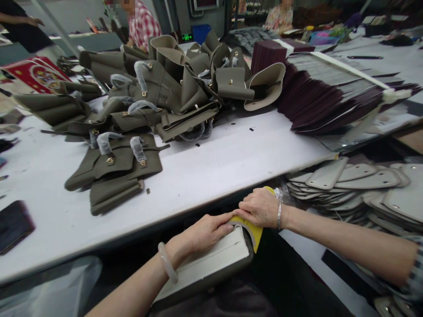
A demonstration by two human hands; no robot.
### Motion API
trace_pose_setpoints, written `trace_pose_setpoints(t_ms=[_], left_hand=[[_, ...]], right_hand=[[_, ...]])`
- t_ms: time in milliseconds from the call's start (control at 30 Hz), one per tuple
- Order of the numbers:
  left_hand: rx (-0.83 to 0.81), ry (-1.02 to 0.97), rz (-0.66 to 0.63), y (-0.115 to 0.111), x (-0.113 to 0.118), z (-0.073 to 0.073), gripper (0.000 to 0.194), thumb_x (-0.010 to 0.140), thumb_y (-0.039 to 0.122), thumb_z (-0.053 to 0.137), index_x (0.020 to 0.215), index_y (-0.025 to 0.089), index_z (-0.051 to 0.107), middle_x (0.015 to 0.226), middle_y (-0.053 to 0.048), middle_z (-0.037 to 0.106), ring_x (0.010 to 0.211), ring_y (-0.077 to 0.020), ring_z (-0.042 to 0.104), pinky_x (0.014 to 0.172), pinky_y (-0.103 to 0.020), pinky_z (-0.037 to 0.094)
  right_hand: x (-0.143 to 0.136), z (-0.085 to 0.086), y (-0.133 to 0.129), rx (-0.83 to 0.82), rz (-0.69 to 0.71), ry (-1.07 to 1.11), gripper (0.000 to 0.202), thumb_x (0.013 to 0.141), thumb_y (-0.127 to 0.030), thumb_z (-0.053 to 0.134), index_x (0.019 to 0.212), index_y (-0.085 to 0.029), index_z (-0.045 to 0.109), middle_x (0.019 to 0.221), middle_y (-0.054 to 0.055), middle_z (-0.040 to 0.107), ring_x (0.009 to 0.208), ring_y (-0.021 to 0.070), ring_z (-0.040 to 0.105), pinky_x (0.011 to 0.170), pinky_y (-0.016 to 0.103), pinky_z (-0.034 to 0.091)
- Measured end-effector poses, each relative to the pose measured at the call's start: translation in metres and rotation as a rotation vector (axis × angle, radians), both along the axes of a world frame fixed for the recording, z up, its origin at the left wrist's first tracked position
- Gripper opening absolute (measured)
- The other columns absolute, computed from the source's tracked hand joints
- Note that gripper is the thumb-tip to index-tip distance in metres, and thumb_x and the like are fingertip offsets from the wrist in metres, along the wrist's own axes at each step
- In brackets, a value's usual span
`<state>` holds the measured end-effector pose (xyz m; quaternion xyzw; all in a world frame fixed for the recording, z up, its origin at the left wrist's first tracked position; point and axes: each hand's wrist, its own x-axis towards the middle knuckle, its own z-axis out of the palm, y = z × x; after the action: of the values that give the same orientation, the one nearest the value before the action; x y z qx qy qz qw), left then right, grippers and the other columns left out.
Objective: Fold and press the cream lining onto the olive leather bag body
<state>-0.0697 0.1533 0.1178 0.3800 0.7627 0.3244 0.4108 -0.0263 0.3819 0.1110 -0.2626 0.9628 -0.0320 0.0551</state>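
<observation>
Yellow curved piece [257,235] is gripped in the right hand [261,208], fist closed around its middle, lower end hooked just beside the end of the pale-faced olive piece [216,255]. That piece lies under and in front of the left hand [205,233], whose index finger is stretched to the yellow piece. Whether the left hand's other fingers are curled around the far edge cannot be told.

Main risk: slip. If the pale-faced piece is held down only lightly by the left hand, it could be twisted or pushed off line by right-hand force. Left fingertips sit close to the yellow piece, so they could be pinched or scraped if it is jerked. Pale face could be creased or marked by uneven pressure. Grey pieces [350,176] beside the right wrist could be knocked by a wide forearm swing.
</observation>
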Motion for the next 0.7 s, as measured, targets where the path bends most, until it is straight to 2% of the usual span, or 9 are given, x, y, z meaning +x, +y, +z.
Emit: trace_pose_setpoints(t_ms=[167,533,700], left_hand=[[0.013,-0.004,-0.001,0.0012,0.0011,0.0002,0.044,0.098,0.043,0.038,0.14,0.033,0.049,0.111,0.0,0.072,0.082,-0.017,0.064,0.082,-0.028,0.046],[-0.011,0.022,-0.016,0.0012,0.0047,0.0023,0.047,0.099,0.045,0.036,0.141,0.03,0.049,0.108,-0.003,0.073,0.083,-0.0196,0.065,0.08,-0.03,0.046],[-0.003,0.024,-0.025,0.0011,0.0046,-0.0017,0.046,0.099,0.046,0.035,0.14,0.031,0.049,0.113,-0.003,0.072,0.086,-0.0203,0.066,0.082,-0.029,0.047]], right_hand=[[0.0025,0.0003,-0.0009,0.019,-0.004,-0.013,0.053,0.103,-0.046,0.03,0.07,-0.019,0.062,0.068,0.004,0.071,0.063,0.019,0.065,0.056,0.033,0.013],[0.0067,0.0034,-0.007,0.078,-0.041,-0.066,0.054,0.104,-0.046,0.027,0.074,-0.019,0.063,0.072,0.006,0.073,0.065,0.0214,0.068,0.055,0.031,0.019],[0.0095,0.0037,-0.0084,0.099,-0.076,-0.096,0.054,0.104,-0.047,0.027,0.075,-0.021,0.064,0.071,0.006,0.073,0.064,0.0228,0.068,0.053,0.031,0.02]])
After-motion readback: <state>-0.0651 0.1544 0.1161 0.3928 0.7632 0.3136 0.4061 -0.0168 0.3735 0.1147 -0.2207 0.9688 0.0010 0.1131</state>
